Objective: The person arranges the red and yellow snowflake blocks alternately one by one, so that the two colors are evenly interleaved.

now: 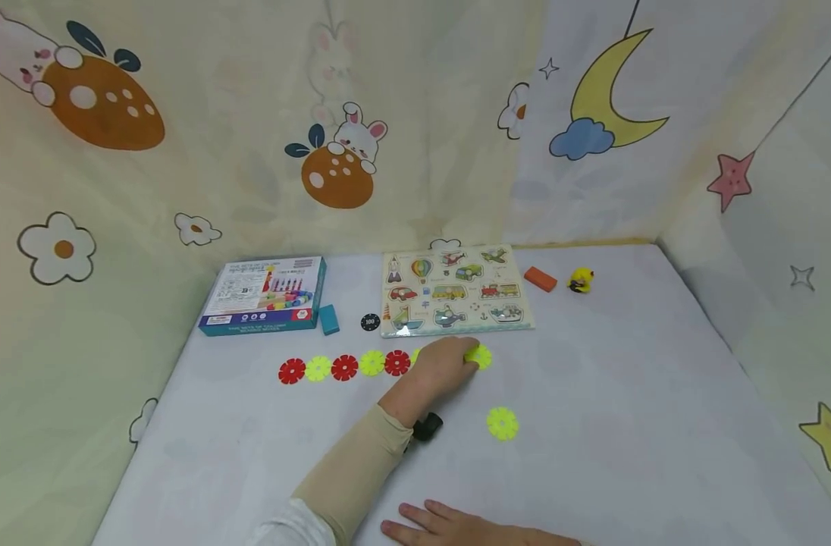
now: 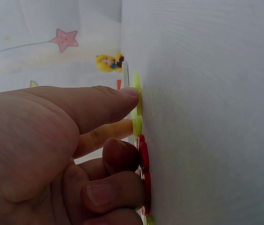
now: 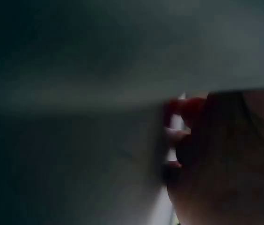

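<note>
A row of red and yellow-green notched plastic discs (image 1: 344, 368) lies across the white table, its right part hidden under my left hand (image 1: 443, 369). That hand holds the left edge of a yellow-green disc (image 1: 482, 356) with thumb and index finger; in the left wrist view the thumb (image 2: 106, 105) lies on this disc (image 2: 137, 101). Its other fingers are curled above red discs (image 2: 146, 187). Another yellow-green disc (image 1: 502, 423) lies apart, nearer to me. My right hand (image 1: 449, 528) rests near the bottom edge, fingers spread, holding nothing. The right wrist view is dark and blurred.
Behind the row lie a boxed set (image 1: 265, 296), a blue block (image 1: 329, 320), a black 100 chip (image 1: 370, 322) and a vehicle picture board (image 1: 456, 291). An orange block (image 1: 540, 279) and a small yellow figure (image 1: 581, 280) are farther right. Printed curtains surround the table.
</note>
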Demonstrator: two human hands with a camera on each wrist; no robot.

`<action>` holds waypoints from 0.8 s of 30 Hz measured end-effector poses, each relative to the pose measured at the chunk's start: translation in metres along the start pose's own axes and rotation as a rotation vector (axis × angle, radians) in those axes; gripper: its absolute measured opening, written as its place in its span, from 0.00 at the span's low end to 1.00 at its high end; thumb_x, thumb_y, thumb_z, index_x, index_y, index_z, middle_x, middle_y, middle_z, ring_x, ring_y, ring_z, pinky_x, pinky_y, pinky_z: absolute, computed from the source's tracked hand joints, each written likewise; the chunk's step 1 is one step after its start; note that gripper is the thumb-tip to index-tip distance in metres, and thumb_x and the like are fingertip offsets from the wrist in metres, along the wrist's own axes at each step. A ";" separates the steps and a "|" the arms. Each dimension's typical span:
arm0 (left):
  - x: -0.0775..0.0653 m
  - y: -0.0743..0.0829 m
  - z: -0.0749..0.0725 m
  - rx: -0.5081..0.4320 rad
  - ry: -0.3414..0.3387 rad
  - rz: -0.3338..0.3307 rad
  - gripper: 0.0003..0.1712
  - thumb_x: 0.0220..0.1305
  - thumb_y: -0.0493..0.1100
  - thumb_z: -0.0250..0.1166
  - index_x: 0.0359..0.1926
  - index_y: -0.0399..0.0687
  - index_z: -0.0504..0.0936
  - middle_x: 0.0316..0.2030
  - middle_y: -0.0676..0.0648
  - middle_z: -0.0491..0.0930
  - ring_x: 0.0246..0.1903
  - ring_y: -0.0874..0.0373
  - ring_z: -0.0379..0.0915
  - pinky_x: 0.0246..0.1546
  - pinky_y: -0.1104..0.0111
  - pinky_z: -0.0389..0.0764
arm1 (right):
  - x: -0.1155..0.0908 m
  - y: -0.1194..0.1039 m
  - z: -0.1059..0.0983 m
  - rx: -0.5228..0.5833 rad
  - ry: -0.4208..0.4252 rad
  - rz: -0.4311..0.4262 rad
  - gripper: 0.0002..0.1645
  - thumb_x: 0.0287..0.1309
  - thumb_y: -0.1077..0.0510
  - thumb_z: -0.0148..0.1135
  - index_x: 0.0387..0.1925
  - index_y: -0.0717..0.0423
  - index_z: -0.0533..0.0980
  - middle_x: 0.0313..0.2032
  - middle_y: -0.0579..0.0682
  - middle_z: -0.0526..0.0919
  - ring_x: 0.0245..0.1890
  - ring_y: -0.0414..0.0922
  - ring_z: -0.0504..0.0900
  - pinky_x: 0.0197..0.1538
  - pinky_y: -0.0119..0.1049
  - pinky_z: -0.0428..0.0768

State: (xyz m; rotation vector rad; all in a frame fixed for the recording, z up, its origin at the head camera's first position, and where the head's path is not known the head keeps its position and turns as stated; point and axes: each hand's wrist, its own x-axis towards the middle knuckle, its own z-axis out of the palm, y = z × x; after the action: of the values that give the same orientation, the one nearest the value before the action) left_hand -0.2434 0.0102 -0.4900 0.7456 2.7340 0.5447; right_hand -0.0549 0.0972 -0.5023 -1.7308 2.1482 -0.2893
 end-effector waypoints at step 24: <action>0.001 -0.003 0.000 0.008 0.010 0.024 0.24 0.64 0.50 0.61 0.60 0.54 0.74 0.50 0.53 0.77 0.43 0.60 0.70 0.49 0.67 0.72 | -0.004 0.007 -0.022 0.021 0.313 0.355 0.18 0.44 0.52 0.73 0.37 0.46 0.76 0.31 0.38 0.66 0.30 0.32 0.64 0.33 0.21 0.67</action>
State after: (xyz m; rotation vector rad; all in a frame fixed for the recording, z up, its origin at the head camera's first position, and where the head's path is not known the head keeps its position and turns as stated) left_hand -0.2457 0.0089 -0.4916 0.7804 2.7411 0.5437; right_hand -0.0695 0.1013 -0.4839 -1.3272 2.6119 -0.5091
